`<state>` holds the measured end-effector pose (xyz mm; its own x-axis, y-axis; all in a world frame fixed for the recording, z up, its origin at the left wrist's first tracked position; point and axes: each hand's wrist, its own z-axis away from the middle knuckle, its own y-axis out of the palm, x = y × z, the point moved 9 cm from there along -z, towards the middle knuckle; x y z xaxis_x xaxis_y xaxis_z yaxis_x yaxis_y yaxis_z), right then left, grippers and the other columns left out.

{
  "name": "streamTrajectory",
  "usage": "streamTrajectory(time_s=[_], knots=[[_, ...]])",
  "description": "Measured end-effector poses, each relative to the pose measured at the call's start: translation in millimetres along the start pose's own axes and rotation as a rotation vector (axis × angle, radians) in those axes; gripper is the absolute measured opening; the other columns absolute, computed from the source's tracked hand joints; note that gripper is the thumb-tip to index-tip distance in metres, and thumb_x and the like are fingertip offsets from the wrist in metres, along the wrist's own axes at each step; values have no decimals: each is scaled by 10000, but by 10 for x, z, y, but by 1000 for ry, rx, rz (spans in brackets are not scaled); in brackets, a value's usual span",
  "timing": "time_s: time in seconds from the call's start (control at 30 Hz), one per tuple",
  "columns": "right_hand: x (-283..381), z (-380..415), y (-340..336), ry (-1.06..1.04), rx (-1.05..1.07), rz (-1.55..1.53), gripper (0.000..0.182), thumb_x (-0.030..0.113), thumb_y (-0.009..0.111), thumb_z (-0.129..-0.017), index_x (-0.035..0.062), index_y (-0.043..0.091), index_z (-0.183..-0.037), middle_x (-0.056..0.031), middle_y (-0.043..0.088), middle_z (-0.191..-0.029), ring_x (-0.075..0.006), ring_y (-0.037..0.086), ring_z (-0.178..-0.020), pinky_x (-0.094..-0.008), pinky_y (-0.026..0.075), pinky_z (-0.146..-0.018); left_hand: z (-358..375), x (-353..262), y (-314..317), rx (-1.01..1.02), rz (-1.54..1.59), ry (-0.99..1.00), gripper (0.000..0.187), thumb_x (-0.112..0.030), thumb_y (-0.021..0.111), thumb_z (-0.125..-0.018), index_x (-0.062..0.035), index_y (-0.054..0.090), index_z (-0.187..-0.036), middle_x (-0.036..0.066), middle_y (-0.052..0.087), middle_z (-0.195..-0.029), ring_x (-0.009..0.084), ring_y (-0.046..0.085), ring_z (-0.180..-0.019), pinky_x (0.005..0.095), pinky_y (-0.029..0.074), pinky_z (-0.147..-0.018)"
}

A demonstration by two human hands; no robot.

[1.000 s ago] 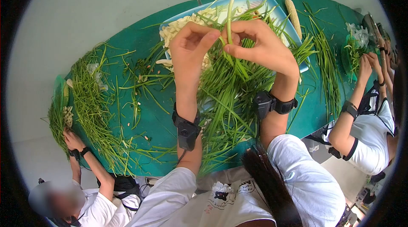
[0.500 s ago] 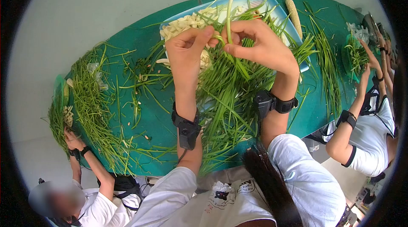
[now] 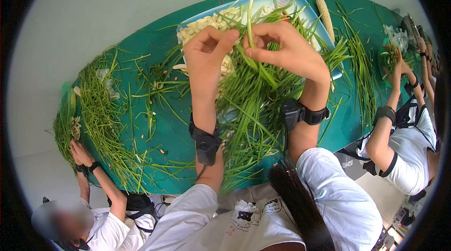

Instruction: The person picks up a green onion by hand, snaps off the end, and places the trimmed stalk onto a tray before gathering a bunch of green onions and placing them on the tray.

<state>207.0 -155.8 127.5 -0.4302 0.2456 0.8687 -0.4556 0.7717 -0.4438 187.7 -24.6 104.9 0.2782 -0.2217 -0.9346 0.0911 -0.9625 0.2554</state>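
My right hand (image 3: 284, 46) is closed in a pinch on a garlic chive (image 3: 250, 23), whose pale end points up above my fingers. Close beside it, my left hand (image 3: 206, 51) pinches at the same chive with thumb and fingertips; the exact grip is partly hidden. Below both hands lies a large heap of garlic chives (image 3: 253, 96), spilling over the near side of a blue-rimmed tray (image 3: 305, 9). Pale cut pieces (image 3: 206, 27) fill the tray's left part, behind my left hand.
A corn cob (image 3: 325, 18) lies right of the tray on the green table (image 3: 178, 154). More long greens (image 3: 101, 114) are piled at left, near a co-worker's hands (image 3: 82, 153). Another co-worker's hands (image 3: 399, 65) hold greens at far right. Loose leaves are scattered around.
Both my hands stay nearly in place; the pale chive end has shifted slightly left. The co-worker's hands at right have moved closer together and left, over the greens.
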Motion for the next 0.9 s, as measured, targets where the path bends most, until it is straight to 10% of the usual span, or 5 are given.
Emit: streamTrajectory(time_s=[0.47, 0.7, 0.9], knots=[[145, 131, -497, -63, -366, -260, 248, 218, 536, -904, 9, 629, -807, -7, 570, -695, -61, 485, -591, -215, 386, -524, -8, 17, -110, -104, -35, -15, 133, -92, 648, -835, -8, 616, -737, 2, 569, -664, 47, 460, -584, 199, 363, -572], [308, 765, -1267, -555, -722, -895, 250, 280, 471, -943, 43, 531, -892, 7, 440, -709, -96, 374, -652, -275, 288, -669, 31, -161, -750, -457, 64, 124, 220, -187, 571, -903, 15, 623, -834, 6, 542, -645, 52, 412, -578, 203, 326, -544], [388, 1148, -1605, -835, -340, -1615, 142, 135, 490, -922, 94, 467, -788, 12, 432, -696, -90, 382, -641, -264, 300, -637, 43, -301, -1130, -403, 208, 257, 228, -182, 564, -905, 38, 598, -956, 61, 601, -781, 80, 433, -664, 221, 378, -644]])
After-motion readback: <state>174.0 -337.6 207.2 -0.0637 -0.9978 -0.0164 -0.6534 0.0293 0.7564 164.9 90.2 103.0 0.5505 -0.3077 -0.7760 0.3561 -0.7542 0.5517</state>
